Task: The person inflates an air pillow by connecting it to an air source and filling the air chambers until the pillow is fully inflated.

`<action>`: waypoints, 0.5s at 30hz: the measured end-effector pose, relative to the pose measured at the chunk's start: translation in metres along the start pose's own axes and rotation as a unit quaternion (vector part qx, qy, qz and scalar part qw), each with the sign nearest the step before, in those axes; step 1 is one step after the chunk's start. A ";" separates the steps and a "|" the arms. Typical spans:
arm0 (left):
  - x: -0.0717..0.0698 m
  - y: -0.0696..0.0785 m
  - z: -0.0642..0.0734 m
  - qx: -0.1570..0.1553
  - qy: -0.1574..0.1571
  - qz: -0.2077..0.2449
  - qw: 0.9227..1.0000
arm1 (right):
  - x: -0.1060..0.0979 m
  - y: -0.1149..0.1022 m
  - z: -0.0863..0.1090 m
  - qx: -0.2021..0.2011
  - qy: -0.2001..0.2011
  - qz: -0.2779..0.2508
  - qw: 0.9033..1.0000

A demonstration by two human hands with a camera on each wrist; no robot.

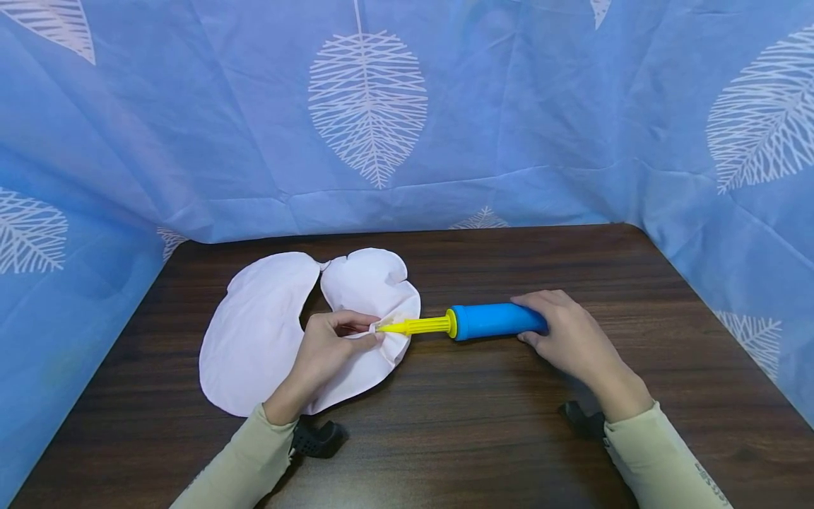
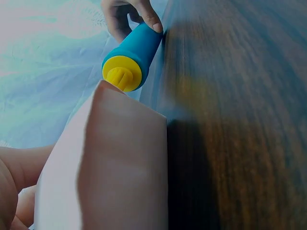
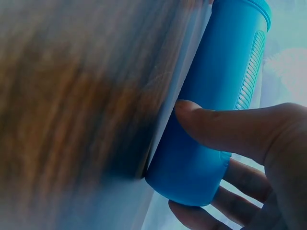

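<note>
From the head view, over the table (image 1: 477,431), the left hand (image 1: 331,346) pinches the flat white cushion (image 1: 254,339) by the yellow nozzle (image 1: 422,325), which a slack pinch could let slip; the blue pump (image 1: 492,321) lies crosswise, pointing left. The left wrist view meets it nozzle-end first; in the right wrist view, the right hand (image 3: 249,139) grips its slanting long axis.

Right sleeve lettering (image 1: 713,484), too small, unreadable

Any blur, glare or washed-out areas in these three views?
Head: blue pump fairly sharp, faint sheen on the near tabletop; left wrist: backdrop cloth washed out pale, tabletop partly blurred; right wrist: tabletop heavily blurred, pump's ribbed strip clear.
</note>
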State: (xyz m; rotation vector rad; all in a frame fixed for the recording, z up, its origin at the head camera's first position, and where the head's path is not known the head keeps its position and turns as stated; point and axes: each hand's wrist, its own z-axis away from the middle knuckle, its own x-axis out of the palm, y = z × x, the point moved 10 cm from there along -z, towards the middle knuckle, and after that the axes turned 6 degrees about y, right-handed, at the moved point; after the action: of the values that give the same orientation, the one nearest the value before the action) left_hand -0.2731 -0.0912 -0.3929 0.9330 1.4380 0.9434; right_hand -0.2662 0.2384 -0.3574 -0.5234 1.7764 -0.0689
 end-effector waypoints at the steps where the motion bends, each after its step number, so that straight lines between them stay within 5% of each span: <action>1: 0.000 0.000 0.000 -0.001 0.000 0.000 1.000 | 0.000 -0.001 0.000 0.000 0.001 0.002 1.000; 15: 0.002 0.000 0.001 -0.002 -0.008 -0.002 1.000 | -0.008 0.018 0.003 0.033 -0.013 0.006 0.999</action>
State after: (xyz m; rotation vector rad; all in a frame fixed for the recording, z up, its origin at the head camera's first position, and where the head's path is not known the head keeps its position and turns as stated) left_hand -0.2725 -0.0890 -0.3936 0.9315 1.4244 0.9333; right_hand -0.2680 0.2583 -0.3565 -0.4636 1.7465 -0.1108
